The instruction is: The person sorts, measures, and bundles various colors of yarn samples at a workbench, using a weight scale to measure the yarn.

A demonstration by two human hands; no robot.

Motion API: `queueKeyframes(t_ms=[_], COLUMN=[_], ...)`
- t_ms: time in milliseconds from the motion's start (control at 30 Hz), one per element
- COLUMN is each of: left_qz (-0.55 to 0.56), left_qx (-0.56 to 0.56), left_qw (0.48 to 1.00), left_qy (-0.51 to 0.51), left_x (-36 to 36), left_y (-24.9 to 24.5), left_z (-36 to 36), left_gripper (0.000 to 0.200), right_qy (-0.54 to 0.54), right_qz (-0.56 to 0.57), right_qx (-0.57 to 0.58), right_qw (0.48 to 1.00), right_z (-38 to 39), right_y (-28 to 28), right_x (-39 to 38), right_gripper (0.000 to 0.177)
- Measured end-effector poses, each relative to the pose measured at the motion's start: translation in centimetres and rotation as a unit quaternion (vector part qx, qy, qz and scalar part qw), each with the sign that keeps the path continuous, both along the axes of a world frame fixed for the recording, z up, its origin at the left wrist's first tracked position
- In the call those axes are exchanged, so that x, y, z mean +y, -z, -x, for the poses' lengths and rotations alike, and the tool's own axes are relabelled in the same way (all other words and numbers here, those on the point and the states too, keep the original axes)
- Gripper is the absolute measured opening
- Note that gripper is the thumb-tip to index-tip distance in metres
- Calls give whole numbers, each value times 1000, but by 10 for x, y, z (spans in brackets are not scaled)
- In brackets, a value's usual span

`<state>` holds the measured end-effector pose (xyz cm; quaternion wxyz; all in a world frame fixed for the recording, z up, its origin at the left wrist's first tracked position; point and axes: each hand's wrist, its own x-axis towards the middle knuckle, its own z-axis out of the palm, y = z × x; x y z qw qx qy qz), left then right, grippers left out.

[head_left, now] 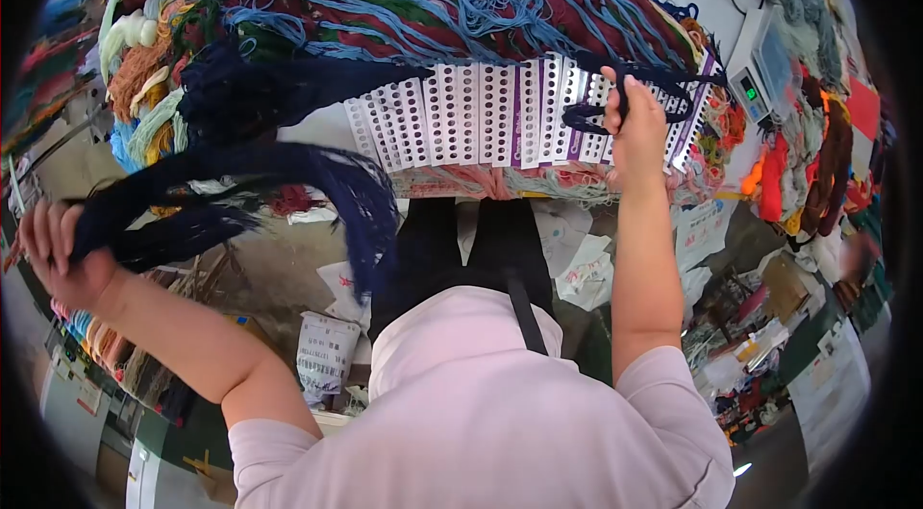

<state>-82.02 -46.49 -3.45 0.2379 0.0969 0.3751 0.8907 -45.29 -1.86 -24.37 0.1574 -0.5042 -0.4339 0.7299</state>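
Observation:
A bundle of dark navy thread (336,177) hangs from my left hand (69,254), whose fingers are wrapped round it at the far left, off the table edge. My right hand (636,120) is raised over the right part of the card row, fingers closed on a thinner strand of navy thread (673,91). Beneath it lies a fanned row of white and purple cards with punched holes (466,115) along the table's front. Another dark navy heap (231,91) rests at the left end of the cards.
Blue and maroon yarn (433,0) is piled behind the cards. A digital scale (755,86) with a green display stands at the right, beside orange and brown skeins (817,153). Multicoloured yarn (144,76) lies at the left. Plastic bags (327,350) are on the floor.

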Motion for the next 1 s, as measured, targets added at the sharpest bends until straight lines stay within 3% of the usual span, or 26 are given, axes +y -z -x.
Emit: queueKeyframes(t_ms=[67,200,300,400,467,633,733,900,1000], left_qz=[95,399,417,479,469,513,551,514,444], left_qx=[-55,-103,-144,-128,-87,-15,-35,-52,-92], left_qw=[994,911,892,857,862,849,822,832,869], left_qy=[-16,25,102,139,173,125,139,201,200], left_x=[38,154,184,204,201,216,225,230,227], left_y=[47,190,280,298,321,304,297,313,322], left_z=[-13,-100,-163,-197,-206,-210,-205,-201,-196], left_gripper=[8,30,31,29,25,27,27,19,16], right_qy=[19,-63,-118,-163,-221,-238,-226,-207,-183], right_qz=[2,-48,-111,-98,-154,-198,-197,-128,-129], right_qx=[-8,-108,-69,-65,-88,-87,-94,-90,-131], right_qw=[1000,991,984,980,959,947,949,966,966], right_z=[2,16,36,55,60,73,82,89,93], right_y=[10,36,59,76,93,112,105,109,106], right_x=[-11,-53,-82,-93,-95,-105,-106,-105,-107], right_gripper=[25,28,27,27,24,24,24,21,17])
